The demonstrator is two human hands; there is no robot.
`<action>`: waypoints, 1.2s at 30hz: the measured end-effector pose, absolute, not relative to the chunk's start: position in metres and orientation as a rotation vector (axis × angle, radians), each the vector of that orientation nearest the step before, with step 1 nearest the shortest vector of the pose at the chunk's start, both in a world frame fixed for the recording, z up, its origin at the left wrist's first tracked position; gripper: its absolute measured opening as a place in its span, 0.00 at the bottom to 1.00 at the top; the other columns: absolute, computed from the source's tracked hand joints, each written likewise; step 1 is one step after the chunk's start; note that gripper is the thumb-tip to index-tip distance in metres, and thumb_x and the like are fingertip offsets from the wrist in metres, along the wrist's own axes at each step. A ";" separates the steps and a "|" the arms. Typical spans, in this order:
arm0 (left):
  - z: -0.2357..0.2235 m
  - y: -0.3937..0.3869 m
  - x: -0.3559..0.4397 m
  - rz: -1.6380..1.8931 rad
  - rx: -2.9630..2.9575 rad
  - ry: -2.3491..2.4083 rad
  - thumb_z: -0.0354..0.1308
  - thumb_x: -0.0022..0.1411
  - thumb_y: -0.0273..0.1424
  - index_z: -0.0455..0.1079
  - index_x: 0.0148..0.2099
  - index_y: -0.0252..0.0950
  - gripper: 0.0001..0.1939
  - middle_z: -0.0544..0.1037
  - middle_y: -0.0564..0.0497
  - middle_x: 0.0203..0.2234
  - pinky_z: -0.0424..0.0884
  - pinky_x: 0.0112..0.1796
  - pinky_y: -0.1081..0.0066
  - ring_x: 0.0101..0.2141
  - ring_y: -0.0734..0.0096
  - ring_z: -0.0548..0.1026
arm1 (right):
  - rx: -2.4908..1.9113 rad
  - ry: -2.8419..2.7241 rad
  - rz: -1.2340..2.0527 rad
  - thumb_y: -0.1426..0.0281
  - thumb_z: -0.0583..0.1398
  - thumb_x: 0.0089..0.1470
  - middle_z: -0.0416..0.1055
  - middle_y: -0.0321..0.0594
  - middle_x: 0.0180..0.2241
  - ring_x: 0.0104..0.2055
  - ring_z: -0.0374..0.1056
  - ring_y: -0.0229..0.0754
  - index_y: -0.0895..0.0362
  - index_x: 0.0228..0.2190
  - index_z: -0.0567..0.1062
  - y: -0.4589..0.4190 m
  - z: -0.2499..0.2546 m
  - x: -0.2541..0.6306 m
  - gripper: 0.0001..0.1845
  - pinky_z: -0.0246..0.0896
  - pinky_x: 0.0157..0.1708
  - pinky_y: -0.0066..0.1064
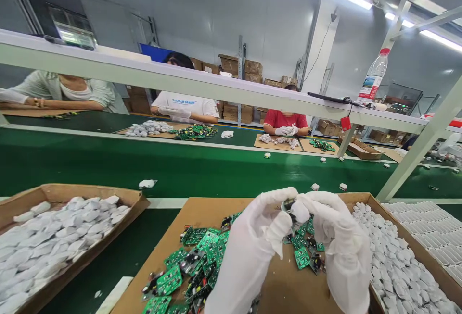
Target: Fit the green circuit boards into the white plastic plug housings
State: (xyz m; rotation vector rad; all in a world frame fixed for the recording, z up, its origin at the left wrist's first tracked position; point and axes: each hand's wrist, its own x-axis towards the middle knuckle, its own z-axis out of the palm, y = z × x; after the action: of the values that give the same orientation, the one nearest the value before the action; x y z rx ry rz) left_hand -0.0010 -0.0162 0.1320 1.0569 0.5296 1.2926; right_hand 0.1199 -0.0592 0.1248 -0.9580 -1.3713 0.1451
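Both of my hands wear white gloves and meet above a brown cardboard sheet (285, 287). My left hand (252, 242) pinches a small circuit board (288, 204) between thumb and fingers. Closed at the board's right end, my right hand (339, 237) presses its fingertips together there; gloves hide most of the board. Whether a white piece sits between the right fingertips I cannot tell. Below and left of my hands lies a heap of green circuit boards (170, 280). A smaller group of boards (301, 257) shows between my wrists.
Left stands a cardboard tray (139, 203) of white wrapped pieces; right, another tray (407, 237) of small white pieces. Rows of white strips (429, 222) lie beyond it. A green conveyor belt (202, 174) crosses ahead, carrying scattered pieces. Co-workers sit opposite, beneath a shelf (231, 85) with a bottle (373, 76).
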 end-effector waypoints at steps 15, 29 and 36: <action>0.134 -0.013 0.000 0.972 0.942 0.276 0.70 0.51 0.42 0.80 0.40 0.38 0.17 0.79 0.45 0.38 0.78 0.41 0.62 0.40 0.60 0.77 | -0.858 -1.502 0.012 0.68 0.59 0.64 0.75 0.38 0.44 0.36 0.75 0.36 0.43 0.47 0.79 -0.058 0.132 0.128 0.14 0.74 0.34 0.24; 0.134 -0.016 -0.006 1.064 0.916 0.290 0.73 0.48 0.40 0.80 0.39 0.40 0.16 0.80 0.46 0.38 0.76 0.41 0.65 0.39 0.62 0.77 | -0.707 -1.596 0.061 0.66 0.60 0.63 0.76 0.42 0.42 0.39 0.75 0.42 0.43 0.49 0.79 -0.043 0.131 0.124 0.14 0.75 0.33 0.30; 0.134 -0.016 -0.005 1.110 1.020 0.305 0.71 0.50 0.41 0.80 0.39 0.38 0.16 0.78 0.49 0.28 0.73 0.33 0.72 0.29 0.71 0.74 | -0.771 -1.432 0.120 0.60 0.55 0.66 0.75 0.40 0.48 0.29 0.67 0.36 0.43 0.58 0.71 -0.055 0.119 0.127 0.20 0.68 0.27 0.30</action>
State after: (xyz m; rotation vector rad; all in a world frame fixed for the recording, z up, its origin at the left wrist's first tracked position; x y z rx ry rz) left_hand -0.0052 -0.0161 0.1340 1.0203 0.3049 1.1095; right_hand 0.1274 -0.0546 0.1190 -0.7708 -1.4316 0.1200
